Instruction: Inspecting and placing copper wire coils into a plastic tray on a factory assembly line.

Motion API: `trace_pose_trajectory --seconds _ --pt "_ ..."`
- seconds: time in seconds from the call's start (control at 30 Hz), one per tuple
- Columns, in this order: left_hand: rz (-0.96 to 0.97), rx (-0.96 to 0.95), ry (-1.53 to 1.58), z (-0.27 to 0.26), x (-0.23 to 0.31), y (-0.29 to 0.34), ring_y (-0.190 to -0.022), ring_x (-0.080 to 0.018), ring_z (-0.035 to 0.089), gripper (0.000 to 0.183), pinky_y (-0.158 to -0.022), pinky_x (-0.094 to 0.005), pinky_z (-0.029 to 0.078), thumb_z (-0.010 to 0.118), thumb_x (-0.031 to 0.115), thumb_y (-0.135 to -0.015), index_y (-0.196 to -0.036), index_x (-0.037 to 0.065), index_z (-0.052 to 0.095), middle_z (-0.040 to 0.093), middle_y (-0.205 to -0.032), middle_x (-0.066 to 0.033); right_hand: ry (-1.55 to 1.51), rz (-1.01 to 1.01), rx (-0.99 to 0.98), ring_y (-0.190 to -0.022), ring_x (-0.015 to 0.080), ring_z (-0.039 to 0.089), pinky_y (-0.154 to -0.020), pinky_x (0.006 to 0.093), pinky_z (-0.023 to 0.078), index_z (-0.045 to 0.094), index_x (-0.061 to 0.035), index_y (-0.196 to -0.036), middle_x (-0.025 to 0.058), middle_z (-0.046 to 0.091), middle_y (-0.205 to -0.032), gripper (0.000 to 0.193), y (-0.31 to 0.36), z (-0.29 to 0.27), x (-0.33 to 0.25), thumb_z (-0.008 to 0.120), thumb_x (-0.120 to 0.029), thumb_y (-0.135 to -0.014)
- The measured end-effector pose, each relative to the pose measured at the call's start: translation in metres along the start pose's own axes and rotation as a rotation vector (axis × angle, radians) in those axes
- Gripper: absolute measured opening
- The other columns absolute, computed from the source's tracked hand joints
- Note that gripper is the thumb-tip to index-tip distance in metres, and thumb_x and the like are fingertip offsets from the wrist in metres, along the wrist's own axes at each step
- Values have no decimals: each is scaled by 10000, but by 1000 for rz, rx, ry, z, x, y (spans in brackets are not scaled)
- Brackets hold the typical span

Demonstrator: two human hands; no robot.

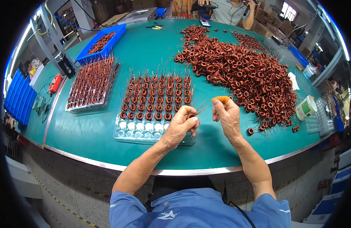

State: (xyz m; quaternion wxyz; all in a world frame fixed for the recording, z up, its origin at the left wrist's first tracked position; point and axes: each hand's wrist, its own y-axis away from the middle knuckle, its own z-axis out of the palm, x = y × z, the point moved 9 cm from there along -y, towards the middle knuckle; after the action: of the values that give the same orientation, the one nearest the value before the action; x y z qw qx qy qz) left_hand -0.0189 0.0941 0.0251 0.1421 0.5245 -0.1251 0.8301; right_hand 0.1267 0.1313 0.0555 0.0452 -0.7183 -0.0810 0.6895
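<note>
My left hand (178, 128) is closed around a copper-wound ring coil (191, 115), just right of the front tray. Thin wire leads (201, 109) stick out from the coil up and to the right. My right hand (229, 121) hovers near the lead ends, thumb and index finger pinched together. An orange finger cot (221, 99) covers that index fingertip. Whether anything is between those fingers is too small to tell. The clear plastic tray (124, 133) holds rows of similar coils (158, 97) standing with leads upward; its nearest pockets hold none.
A large heap of loose coils (244, 70) covers the right of the green table (88, 138). At left stand a second filled tray (90, 85) and a blue bin (103, 41) of coils. A white-green cup (306, 108) is at right. Another person (228, 13) sits across.
</note>
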Motion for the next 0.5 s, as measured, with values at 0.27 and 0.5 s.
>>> trace_pose_trajectory --seconds 0.27,0.5 --pt "-16 -8 56 2 -1 -1 -648 -103 465 219 -580 -265 456 535 158 -946 -1097 56 414 502 -784 -39 108 -147 -130 -583 75 568 -514 216 470 621 34 -928 47 643 -700 195 12 24 -20 705 -123 -847" --pt "8 23 2 -1 -2 3 -650 -96 490 215 -568 -243 468 499 145 -955 -1090 6 405 498 -798 -43 187 -163 -139 -602 83 588 -531 220 488 603 24 -936 52 646 -733 183 11 25 -16 700 -103 -847"
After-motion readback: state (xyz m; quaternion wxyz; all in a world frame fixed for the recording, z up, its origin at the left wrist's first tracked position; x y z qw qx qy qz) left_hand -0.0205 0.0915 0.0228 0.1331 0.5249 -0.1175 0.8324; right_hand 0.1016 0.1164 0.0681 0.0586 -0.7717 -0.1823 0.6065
